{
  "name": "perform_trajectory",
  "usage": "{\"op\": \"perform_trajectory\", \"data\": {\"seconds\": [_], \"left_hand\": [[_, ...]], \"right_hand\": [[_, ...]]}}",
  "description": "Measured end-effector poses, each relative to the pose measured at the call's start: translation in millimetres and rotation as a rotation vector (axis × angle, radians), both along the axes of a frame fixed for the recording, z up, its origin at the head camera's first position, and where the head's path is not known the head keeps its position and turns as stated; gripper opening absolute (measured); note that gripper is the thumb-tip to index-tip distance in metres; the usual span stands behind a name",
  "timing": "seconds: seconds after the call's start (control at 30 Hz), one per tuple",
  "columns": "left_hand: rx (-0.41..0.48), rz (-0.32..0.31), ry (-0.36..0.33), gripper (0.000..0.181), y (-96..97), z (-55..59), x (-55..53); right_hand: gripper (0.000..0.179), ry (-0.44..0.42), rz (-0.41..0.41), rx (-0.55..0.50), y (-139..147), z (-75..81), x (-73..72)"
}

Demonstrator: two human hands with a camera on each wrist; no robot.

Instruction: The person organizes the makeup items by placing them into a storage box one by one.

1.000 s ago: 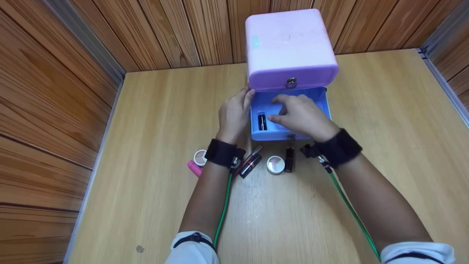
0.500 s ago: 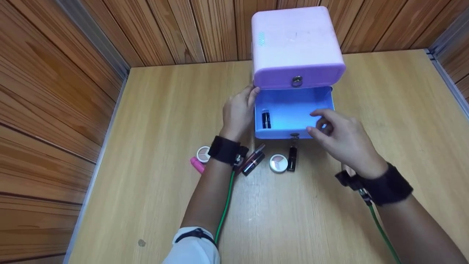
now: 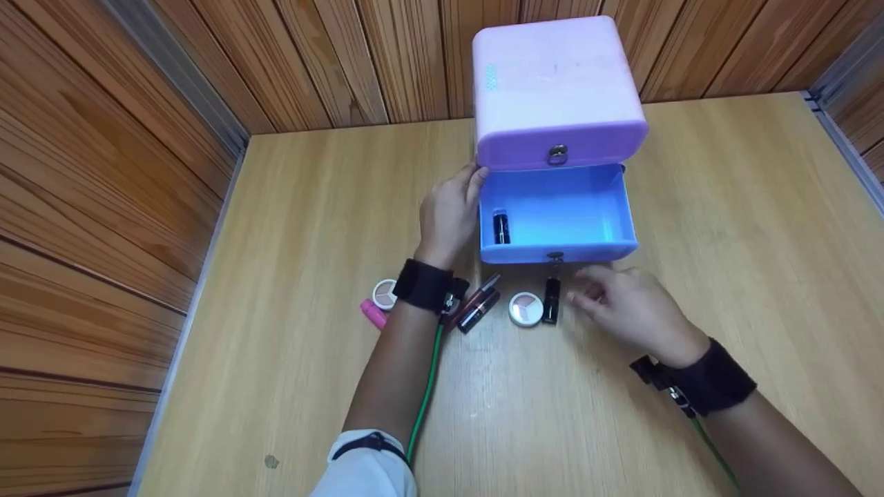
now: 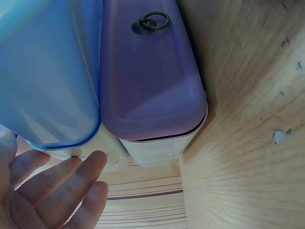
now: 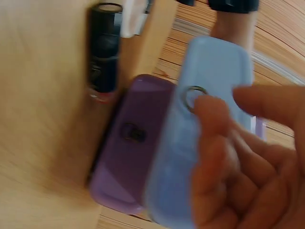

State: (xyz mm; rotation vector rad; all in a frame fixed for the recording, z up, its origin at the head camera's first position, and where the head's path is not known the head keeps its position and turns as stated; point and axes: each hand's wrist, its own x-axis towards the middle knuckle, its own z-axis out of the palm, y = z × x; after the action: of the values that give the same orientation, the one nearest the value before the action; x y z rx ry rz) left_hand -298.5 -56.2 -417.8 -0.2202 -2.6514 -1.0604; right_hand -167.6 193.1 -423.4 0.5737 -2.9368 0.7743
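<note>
My left hand [image 3: 447,215] rests at the left side of a small pink and purple drawer box [image 3: 552,76]. In the left wrist view its fingers [image 4: 66,183] lie fairly straight by the pulled-out blue drawer [image 4: 47,81]. A black lipstick tube [image 3: 501,228] lies in that drawer's left end. Over the table, just right of another black lipstick tube [image 3: 551,301], my right hand [image 3: 635,307] hovers, holding nothing, its fingers loosely bent. The right wrist view shows that tube [image 5: 104,52] apart from the fingers. Beside it lies a round eyeshadow compact [image 3: 525,309].
Two slim cosmetic tubes [image 3: 478,310] lie by my left wrist. A second round compact [image 3: 384,295] and a pink tube [image 3: 373,314] are partly behind my left forearm. Green cables [image 3: 427,393] run along both arms. Wooden plank walls [image 3: 311,62] stand behind and left.
My right hand has come out of the blue drawer, swung right, then dropped to the table in front of it. The left hand stays at the box's side.
</note>
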Motion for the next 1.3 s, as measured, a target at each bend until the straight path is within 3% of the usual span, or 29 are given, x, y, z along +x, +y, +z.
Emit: {"op": "perform_trajectory", "data": {"seconds": [0.1, 0.2, 0.47, 0.7, 0.97, 1.3], "left_hand": [[0.01, 0.006, -0.011, 0.054, -2.1, -0.6, 0.5], [0.012, 0.004, -0.002, 0.055, -3.0, -1.3, 0.7], [0.014, 0.0, -0.001, 0.057, -1.5, -2.1, 1.3], [0.024, -0.009, -0.011, 0.059, 0.8, -1.9, 3.1], [0.013, -0.008, 0.0, 0.057, 1.3, 1.1, 1.6], [0.025, -0.005, 0.0, 0.058, 0.9, -1.8, 0.7]], "right_hand": [[0.044, -0.169, -0.011, 0.102, -2, -11.0, -4.6], [0.052, -0.242, -0.024, 0.164, -3, -19.5, -10.0], [0.049, -0.165, 0.033, 0.105, -10, -33.2, -23.4], [0.05, -0.111, 0.051, 0.132, -13, -37.6, -27.7], [0.024, -0.126, 0.046, 0.162, -9, -33.0, -26.7], [0.041, -0.199, -0.022, 0.204, -4, -22.7, -14.2]]}}
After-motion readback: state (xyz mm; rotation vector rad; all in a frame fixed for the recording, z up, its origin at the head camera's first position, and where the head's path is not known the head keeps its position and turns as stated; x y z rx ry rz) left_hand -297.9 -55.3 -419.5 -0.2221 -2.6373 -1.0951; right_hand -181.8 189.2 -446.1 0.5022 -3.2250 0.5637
